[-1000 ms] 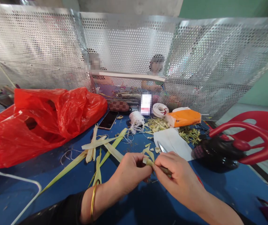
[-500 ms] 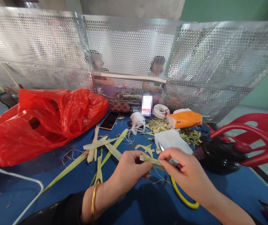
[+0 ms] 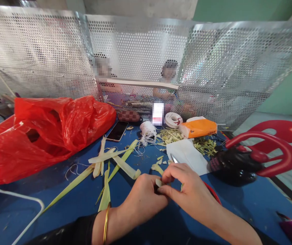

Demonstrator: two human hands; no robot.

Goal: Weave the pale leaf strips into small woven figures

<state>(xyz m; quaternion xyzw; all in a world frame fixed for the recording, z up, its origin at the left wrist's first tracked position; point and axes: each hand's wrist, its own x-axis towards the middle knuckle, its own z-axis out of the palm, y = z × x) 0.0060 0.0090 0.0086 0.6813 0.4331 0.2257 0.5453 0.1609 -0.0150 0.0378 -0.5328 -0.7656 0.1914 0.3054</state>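
Note:
Close together at the front, both of my hands work on a pale green leaf strip. My left hand is closed around it, and one folded end shows above its fingers. The thumb and fingers of my right hand pinch at that same end. Tucked in the right hand is a pair of scissors, blade tip forward and red handle behind the palm. Most of the strip and the scissors' middle are hidden. Several long leaf strips lie crossed to the left, and small cut pieces lie just ahead.
A red plastic bag fills the left. Further back are a dark phone, white thread, a ribbon roll, an orange tissue pack and white paper. A black kettle stands right. Perforated panels separate people opposite.
My hands have come closer together and slightly lower. The strip that stretched between them is now folded short at the fingers. The scissors have turned, with the yellow handle out of sight.

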